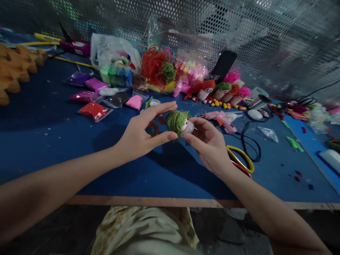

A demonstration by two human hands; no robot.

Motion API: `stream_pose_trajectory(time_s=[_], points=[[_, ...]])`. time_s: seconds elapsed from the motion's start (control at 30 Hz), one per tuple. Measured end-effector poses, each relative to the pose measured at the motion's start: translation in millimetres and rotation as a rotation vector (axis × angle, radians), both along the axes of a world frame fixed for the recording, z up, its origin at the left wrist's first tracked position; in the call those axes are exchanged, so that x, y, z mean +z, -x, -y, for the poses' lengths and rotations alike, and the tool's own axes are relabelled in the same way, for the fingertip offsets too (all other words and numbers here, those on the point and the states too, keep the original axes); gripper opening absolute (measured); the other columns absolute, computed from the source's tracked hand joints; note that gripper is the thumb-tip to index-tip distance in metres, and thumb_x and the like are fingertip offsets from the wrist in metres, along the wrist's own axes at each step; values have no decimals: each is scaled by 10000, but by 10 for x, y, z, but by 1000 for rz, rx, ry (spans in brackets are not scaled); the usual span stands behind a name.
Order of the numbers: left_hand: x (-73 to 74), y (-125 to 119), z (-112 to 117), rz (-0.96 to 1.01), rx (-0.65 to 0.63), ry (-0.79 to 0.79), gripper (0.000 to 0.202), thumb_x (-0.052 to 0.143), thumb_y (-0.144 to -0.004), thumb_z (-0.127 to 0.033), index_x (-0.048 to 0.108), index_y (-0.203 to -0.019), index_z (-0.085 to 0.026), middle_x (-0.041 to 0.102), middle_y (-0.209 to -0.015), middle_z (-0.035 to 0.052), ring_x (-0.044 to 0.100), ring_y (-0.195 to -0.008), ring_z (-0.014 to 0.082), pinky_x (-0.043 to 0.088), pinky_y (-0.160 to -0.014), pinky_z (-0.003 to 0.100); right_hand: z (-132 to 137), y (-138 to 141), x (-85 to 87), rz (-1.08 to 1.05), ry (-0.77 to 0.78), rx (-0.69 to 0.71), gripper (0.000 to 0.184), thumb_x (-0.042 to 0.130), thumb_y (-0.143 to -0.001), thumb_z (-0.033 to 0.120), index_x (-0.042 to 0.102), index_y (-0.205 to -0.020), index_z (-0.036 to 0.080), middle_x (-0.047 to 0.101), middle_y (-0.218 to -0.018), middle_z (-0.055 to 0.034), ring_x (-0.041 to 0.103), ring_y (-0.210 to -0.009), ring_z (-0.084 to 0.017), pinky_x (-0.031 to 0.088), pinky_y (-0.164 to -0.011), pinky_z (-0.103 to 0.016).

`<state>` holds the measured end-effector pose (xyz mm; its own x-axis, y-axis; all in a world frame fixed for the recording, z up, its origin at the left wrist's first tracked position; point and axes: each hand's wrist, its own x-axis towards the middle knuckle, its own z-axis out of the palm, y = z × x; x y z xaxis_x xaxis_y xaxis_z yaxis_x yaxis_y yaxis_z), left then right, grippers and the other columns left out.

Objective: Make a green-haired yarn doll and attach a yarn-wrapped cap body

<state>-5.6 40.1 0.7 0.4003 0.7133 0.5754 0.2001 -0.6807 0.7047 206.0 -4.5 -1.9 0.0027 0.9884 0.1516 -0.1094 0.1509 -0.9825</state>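
Note:
A small doll head (180,123) with green yarn hair and a pale face is held above the blue table (53,134) between both hands. My left hand (140,132) touches the green hair, its thumb under it and its fingers stretched over the top. My right hand (209,143) grips the pale face end with its fingertips closed round it.
A pink glue gun (223,118) and its black cord lie just beyond my right hand, with yellow and red scissor handles (243,161) beside my wrist. Finished yarn-haired dolls (220,92), yarn bundles (158,67), coloured clay packets (94,109) and a phone (224,63) crowd the back.

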Motion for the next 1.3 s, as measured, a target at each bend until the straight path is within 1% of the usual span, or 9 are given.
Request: stream_pose_trajectory(time_s=[0.13, 0.23, 0.37, 0.57, 0.77, 0.9, 1.03, 1.17, 1.3], points=[[36, -18, 7, -170, 72, -220, 879, 895, -712, -494, 523, -1461, -222, 624, -1460, 148, 625, -1276, 323, 554, -1010, 422, 36, 49, 55, -138, 153, 2, 377, 916, -687, 291, 693, -988, 252, 717, -1001, 25, 683, -890, -97, 583, -872, -235], [22, -53, 16, -202, 93, -336, 799, 868, -764, -339, 493, -1458, -211, 622, -1461, 137, 582, -1355, 315, 466, -1146, 458, 50, 80, 64, -244, 215, 26, 382, 931, -665, 277, 705, -972, 249, 702, -957, 40, 661, -851, -74, 564, -815, -190], [-3, -71, 21, -220, 116, -358, 673, 780, -809, -212, 505, -1423, -184, 655, -1404, 131, 612, -1324, 280, 480, -1147, 421, 76, 126, 49, -342, 293, 74, 371, 936, -652, 267, 700, -937, 243, 699, -932, 43, 668, -863, -77, 579, -798, -187], [-30, -84, 29, -223, 146, -385, 637, 767, -822, -244, 507, -1400, -186, 671, -1370, 127, 634, -1289, 274, 517, -1120, 420, 103, 179, -15, -357, 288, 56, 445, 950, -624, 275, 639, -941, 240, 686, -926, 51, 682, -856, -86, 604, -821, -229], [-63, -103, 53, -185, 152, -336, 637, 766, -834, -326, 501, -1395, -182, 675, -1374, 130, 654, -1263, 276, 539, -1086, 397, 122, 200, -31, -197, 121, 61, 451, 938, -639, 279, 593, -927, 245, 671, -973, 32, 702, -912, -119, 620, -879, -277], [-61, -58, 45, -146, 112, -218, 647, 706, -823, -241, 483, -1425, -165, 657, -1414, 138, 656, -1272, 275, 523, -1099, 382, 166, 171, 8, -64, -6, 116, 423, 905, -703, 340, 579, -959, 258, 684, -1029, -2, 720, -964, -165, 636, -931, -358], [-77, -28, 31, -61, -2, -125, 690, 733, -838, -279, 466, -1465, -172, 647, -1436, 147, 671, -1261, 264, 540, -1068, 336, 182, 62, 20, 231, -337, -3, 326, 837, -798, 290, 598, -1018, 263, 620, -991, -18, 647, -857, -156, 605, -798, -341], [-62, -30, 14, -26, -194, -114, 702, 730, -874, -320, 447, -1501, -179, 644, -1449, 164, 672, -1271, 268, 549, -1067, 341, 114, -104, 50, 422, -553, -90, 261, 685, -925, 314, 606, -1169, 265, 572, -1108, -64, 567, -956, -194, 530, -866, -393], [-73, -20, -8, -114, -289, -203, 691, 747, -870, -339, 486, -1494, -195, 678, -1398, 161, 688, -1238, 282, 550, -1066, 376, 10, -276, 180, 531, -587, 125, 361, 550, -1001, 313, 590, -1360, 301, 578, -1288, -91, 568, -1153, -236, 513, -972, -423]])
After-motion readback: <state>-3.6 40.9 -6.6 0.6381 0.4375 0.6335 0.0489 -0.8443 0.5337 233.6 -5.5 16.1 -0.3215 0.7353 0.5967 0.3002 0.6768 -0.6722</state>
